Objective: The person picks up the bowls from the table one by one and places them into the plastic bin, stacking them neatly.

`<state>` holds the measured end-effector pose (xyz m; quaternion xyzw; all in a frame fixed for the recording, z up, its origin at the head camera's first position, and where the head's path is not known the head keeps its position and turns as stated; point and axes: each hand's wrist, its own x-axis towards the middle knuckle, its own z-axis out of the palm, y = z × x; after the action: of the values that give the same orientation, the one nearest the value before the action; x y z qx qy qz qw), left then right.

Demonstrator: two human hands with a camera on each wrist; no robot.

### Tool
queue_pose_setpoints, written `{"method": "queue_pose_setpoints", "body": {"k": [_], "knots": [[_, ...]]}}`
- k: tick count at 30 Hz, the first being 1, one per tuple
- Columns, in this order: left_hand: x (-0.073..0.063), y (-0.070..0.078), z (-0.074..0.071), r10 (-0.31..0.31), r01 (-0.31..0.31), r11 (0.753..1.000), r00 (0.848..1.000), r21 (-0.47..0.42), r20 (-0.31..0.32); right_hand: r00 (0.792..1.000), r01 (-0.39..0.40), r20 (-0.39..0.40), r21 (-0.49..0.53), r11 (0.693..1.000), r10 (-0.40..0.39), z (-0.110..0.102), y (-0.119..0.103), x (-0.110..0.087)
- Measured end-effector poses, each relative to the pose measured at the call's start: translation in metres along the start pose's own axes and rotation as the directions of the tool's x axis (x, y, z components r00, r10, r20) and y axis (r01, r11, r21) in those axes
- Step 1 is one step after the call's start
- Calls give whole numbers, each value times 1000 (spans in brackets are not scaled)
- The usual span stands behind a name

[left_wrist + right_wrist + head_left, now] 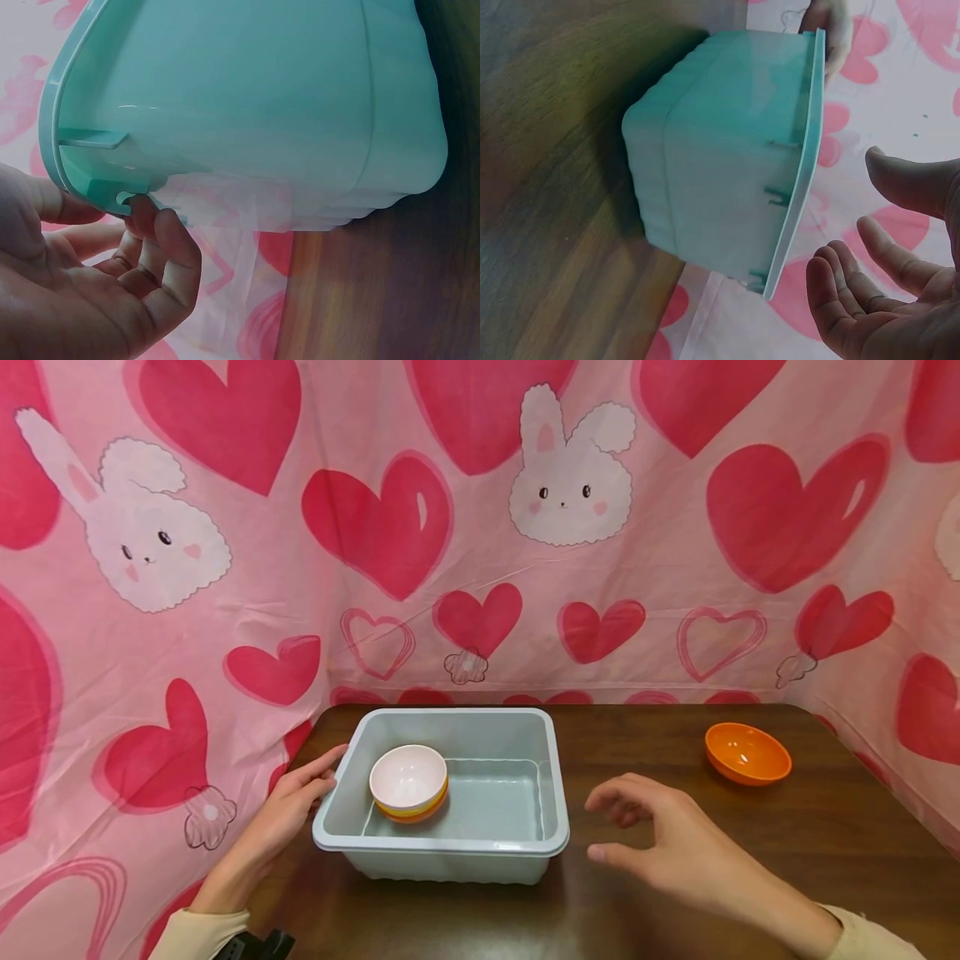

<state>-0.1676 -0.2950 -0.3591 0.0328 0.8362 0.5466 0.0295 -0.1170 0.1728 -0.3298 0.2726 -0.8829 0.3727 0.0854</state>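
Observation:
A pale grey-blue plastic bin (480,866) stands on the table. My left hand (296,799) holds its left rim, thumb on top and fingers curled beneath, as the left wrist view shows. Inside the bin, toward its left side, sits a stack of bowls: a white bowl (408,777) on top, with yellow and orange edges under it. Just off the bin's right side, my right hand (667,839) hovers with fingers loosely bent and thumb apart, touching nothing. Farther right, an orange bowl (750,756) rests upright on the table by itself.
The dark brown wooden table (637,918) reaches back to a pink curtain (480,552) with hearts and rabbits, which also hangs along the left and right sides. A black strap-like device (258,945) shows at my left wrist.

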Motion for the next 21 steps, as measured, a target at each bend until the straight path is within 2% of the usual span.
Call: {"method": "queue_pose_setpoints", "body": {"k": [21], "knots": [[-1, 1, 0, 9, -9, 1000, 1000, 2, 5, 996, -69, -56, -32, 997, 67, -11, 36, -5]]}}
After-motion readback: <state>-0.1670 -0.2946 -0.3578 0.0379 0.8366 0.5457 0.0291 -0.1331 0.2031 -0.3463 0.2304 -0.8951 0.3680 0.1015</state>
